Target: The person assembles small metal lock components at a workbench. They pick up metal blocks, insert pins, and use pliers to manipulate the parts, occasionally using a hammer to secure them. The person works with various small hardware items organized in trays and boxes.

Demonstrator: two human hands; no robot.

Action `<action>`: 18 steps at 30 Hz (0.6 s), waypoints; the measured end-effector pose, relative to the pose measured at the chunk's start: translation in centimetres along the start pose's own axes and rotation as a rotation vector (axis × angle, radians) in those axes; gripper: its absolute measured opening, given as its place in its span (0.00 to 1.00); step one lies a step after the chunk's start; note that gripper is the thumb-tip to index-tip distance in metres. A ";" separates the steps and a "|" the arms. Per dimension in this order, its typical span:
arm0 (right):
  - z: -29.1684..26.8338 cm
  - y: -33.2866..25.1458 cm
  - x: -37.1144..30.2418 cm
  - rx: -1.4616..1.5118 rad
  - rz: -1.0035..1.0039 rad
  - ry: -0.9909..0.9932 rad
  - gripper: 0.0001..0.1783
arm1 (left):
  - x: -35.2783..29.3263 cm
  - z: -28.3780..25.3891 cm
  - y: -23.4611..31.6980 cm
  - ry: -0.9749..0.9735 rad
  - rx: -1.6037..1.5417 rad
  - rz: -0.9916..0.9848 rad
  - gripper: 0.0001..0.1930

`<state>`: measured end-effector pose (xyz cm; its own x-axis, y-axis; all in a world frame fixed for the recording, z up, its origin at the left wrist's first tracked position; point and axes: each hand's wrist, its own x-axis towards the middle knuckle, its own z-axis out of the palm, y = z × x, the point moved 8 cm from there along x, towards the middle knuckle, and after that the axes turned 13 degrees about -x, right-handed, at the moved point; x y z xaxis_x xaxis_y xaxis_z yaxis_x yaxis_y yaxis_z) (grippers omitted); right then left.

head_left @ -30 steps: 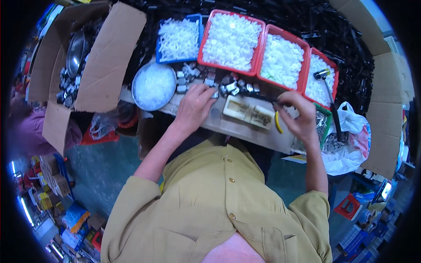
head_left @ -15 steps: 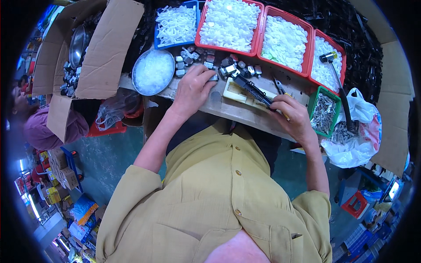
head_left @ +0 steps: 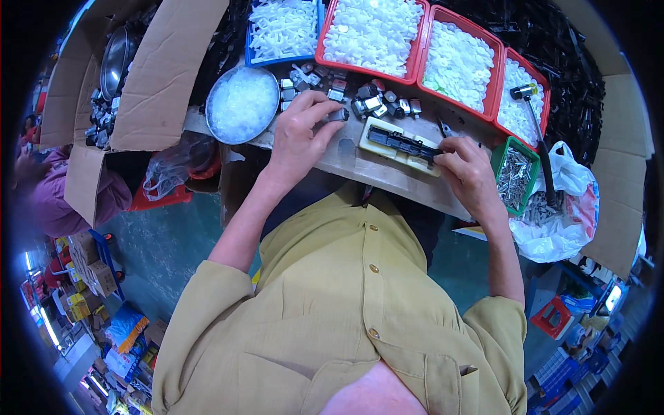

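My left hand (head_left: 302, 130) rests on the wooden work board (head_left: 360, 162), its fingers closed on a small dark metal part (head_left: 338, 115) at the edge of a scatter of similar small parts (head_left: 377, 104). My right hand (head_left: 467, 169) lies at the right end of a cream-coloured jig block (head_left: 400, 143) that carries a long black piece; its fingertips pinch that end of the piece. A green box of metal pins (head_left: 513, 176) stands just right of this hand.
Red bins (head_left: 420, 48) and a blue bin (head_left: 283, 31) of white plastic pieces line the back, with a round bowl of clear bits (head_left: 242, 104) on the left. A hammer (head_left: 536, 131) lies at right beside a plastic bag (head_left: 564, 207). Cardboard walls (head_left: 166, 69) surround the bench.
The long black piece that my right hand held tilted above the board now lies flat on the cream jig. My left hand has closed on a small dark part.
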<state>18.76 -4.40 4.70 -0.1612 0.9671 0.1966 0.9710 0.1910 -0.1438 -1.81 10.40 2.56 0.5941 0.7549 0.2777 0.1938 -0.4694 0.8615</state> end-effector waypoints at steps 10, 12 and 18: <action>-0.6 -1.1 0.9 0.014 0.079 0.070 0.09 | -0.3 1.0 0.2 0.013 -0.383 -0.189 0.18; -0.1 -1.4 1.0 0.028 0.093 0.109 0.09 | 0.0 1.3 0.6 -0.041 -0.356 -0.165 0.18; 1.2 -3.0 0.9 -0.189 0.005 0.073 0.08 | -0.5 2.4 -0.4 -0.019 -0.639 -0.365 0.14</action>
<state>15.52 -3.93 4.09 -0.1497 0.9521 0.2667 0.9887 0.1448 0.0381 -0.31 9.17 1.05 0.5936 0.8011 -0.0769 -0.1074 0.1735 0.9790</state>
